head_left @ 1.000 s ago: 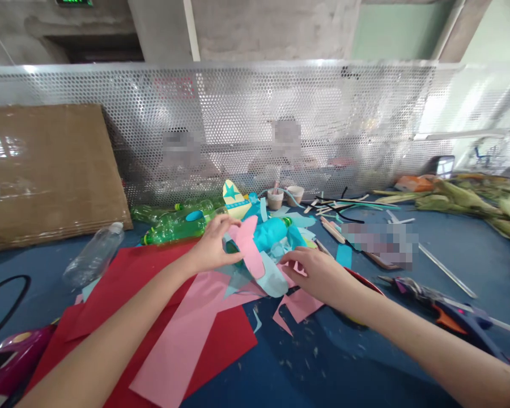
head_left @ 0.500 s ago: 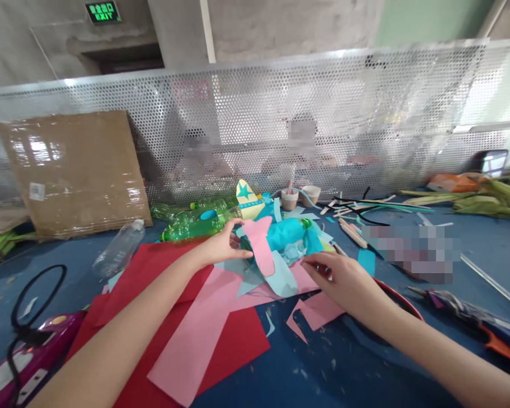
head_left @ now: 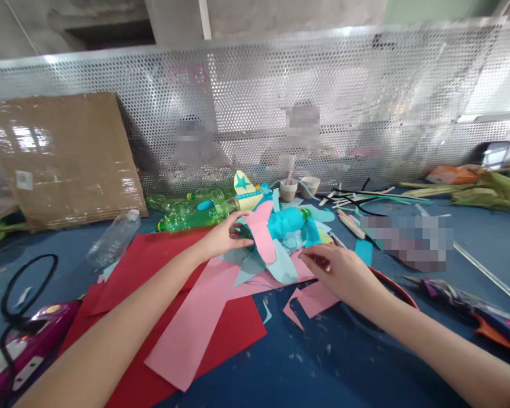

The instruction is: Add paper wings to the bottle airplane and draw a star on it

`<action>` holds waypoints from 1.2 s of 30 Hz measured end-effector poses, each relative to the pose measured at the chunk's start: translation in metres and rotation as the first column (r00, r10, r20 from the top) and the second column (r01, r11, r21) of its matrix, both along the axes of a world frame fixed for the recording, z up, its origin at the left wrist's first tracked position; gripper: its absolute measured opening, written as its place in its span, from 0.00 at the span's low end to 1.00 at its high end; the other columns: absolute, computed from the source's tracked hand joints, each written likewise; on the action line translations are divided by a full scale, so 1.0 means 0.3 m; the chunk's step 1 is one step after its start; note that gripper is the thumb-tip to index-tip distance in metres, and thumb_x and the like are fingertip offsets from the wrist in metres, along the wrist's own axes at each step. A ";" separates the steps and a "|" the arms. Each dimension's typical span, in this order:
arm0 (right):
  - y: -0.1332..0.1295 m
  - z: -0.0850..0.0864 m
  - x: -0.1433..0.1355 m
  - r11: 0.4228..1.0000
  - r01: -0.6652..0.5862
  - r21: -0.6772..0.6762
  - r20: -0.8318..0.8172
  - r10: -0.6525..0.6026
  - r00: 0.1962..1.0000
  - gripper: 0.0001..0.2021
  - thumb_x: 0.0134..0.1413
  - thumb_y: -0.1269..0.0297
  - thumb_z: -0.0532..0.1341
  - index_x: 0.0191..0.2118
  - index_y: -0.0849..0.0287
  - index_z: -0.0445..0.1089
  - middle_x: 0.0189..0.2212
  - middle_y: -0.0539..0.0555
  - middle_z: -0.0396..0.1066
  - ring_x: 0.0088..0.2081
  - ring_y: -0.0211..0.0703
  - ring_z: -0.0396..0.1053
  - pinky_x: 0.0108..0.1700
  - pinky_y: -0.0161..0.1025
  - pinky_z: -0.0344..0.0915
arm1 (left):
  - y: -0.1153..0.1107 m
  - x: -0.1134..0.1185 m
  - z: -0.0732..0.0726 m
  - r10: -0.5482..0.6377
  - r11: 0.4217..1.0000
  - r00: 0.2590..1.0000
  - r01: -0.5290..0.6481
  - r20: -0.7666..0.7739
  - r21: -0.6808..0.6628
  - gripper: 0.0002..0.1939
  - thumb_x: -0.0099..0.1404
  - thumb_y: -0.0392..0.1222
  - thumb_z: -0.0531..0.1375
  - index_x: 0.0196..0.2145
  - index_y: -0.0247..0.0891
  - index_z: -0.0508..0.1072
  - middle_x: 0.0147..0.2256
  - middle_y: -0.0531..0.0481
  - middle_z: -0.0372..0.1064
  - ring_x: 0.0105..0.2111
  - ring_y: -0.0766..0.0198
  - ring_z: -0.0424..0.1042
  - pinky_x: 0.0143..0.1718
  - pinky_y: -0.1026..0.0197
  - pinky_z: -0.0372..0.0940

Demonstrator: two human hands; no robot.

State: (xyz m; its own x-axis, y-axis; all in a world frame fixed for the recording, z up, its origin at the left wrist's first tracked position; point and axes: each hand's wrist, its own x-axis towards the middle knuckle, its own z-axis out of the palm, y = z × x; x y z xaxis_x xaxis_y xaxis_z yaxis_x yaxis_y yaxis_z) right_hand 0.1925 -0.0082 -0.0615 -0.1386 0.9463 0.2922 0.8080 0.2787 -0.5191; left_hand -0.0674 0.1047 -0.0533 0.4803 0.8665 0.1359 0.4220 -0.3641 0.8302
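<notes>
My left hand (head_left: 226, 233) is curled around the near end of a plastic bottle (head_left: 287, 222) wrapped in blue paper, with a green cap at its right end. A pink paper cutout with rounded ends (head_left: 261, 231) stands against the bottle beside my left fingertips. Behind it rises a pale yellow paper fin (head_left: 243, 184) with a blue star. My right hand (head_left: 338, 267) hovers just right of the bottle with thumb and fingers pinched together; anything between them is too small to make out. Light blue paper (head_left: 283, 269) lies under the bottle.
Red sheets (head_left: 233, 340) and a pink strip (head_left: 187, 334) lie in front. Green bottles (head_left: 195, 216) and a clear bottle (head_left: 114, 238) lie left. A purple corded tool (head_left: 34, 345) is at the left edge, a glue gun (head_left: 463, 300) at right. Cardboard (head_left: 68, 164) leans behind.
The camera view has tipped slightly downward, so the scene sits higher in the picture. Both hands keep nearly the same places around the bottle, and the pink cutout leans a little differently.
</notes>
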 end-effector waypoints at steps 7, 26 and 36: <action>0.001 -0.004 0.000 1.000 -0.007 0.003 0.015 0.007 1.000 0.13 0.58 0.60 0.53 0.35 0.55 0.75 0.29 0.53 0.77 0.28 0.46 0.72 0.31 0.39 0.65 | 0.000 -0.011 0.026 0.086 0.996 0.995 -0.084 0.055 -0.038 0.29 0.53 0.44 0.67 0.52 0.43 0.65 0.56 0.43 0.63 0.57 0.49 0.61 0.55 0.46 0.60; 0.084 -0.062 -0.005 0.977 -0.210 -0.027 0.215 0.211 0.954 0.14 0.62 0.65 0.55 0.49 0.59 0.73 0.46 0.62 0.74 0.52 0.56 0.69 0.57 0.55 0.58 | -0.008 -0.065 0.136 0.363 0.893 0.890 -0.247 0.276 -0.377 0.30 0.49 0.39 0.66 0.51 0.50 0.65 0.35 0.56 0.71 0.33 0.65 0.73 0.38 0.60 0.68; 0.107 0.012 0.080 0.999 0.032 0.036 -0.018 -0.032 0.999 0.13 0.59 0.76 0.51 0.40 0.58 0.71 0.40 0.55 0.73 0.33 0.38 0.75 0.36 0.34 0.70 | -0.023 -0.055 0.138 0.363 0.874 0.900 -0.238 0.243 -0.423 0.29 0.49 0.39 0.65 0.50 0.47 0.65 0.32 0.55 0.74 0.33 0.62 0.75 0.37 0.59 0.70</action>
State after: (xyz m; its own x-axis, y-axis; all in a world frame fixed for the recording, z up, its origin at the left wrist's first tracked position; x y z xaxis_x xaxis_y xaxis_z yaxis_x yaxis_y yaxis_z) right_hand 0.2164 0.0239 -0.0578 -0.1031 0.9389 0.3284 0.8076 0.2718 -0.5234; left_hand -0.0841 0.0978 -0.0119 0.1759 0.9757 -0.1308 0.1625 0.1022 0.9814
